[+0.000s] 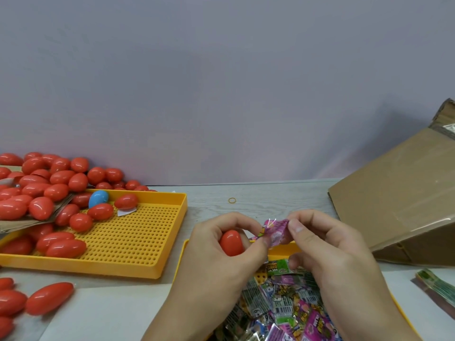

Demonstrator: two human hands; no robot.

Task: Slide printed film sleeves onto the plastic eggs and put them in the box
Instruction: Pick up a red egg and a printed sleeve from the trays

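My left hand (216, 244) grips a red plastic egg (231, 243) in its palm, and its fingertips also pinch the near end of a pink printed film sleeve (273, 230). My right hand (322, 242) pinches the other end of that sleeve between thumb and forefinger. The sleeve is crumpled and sits just right of the egg, apart from it. Below my hands a yellow tray (283, 247) holds a heap of loose printed sleeves (283, 308). The cardboard box (398, 200) stands at the right, tilted, its opening facing away from view.
A perforated yellow tray (138, 242) on the left carries several red eggs (56, 178) and one blue egg (98, 198). More red eggs (46, 297) lie loose at the lower left. A rubber band (232, 200) lies on the table. A sleeve stack (440, 286) sits at the far right.
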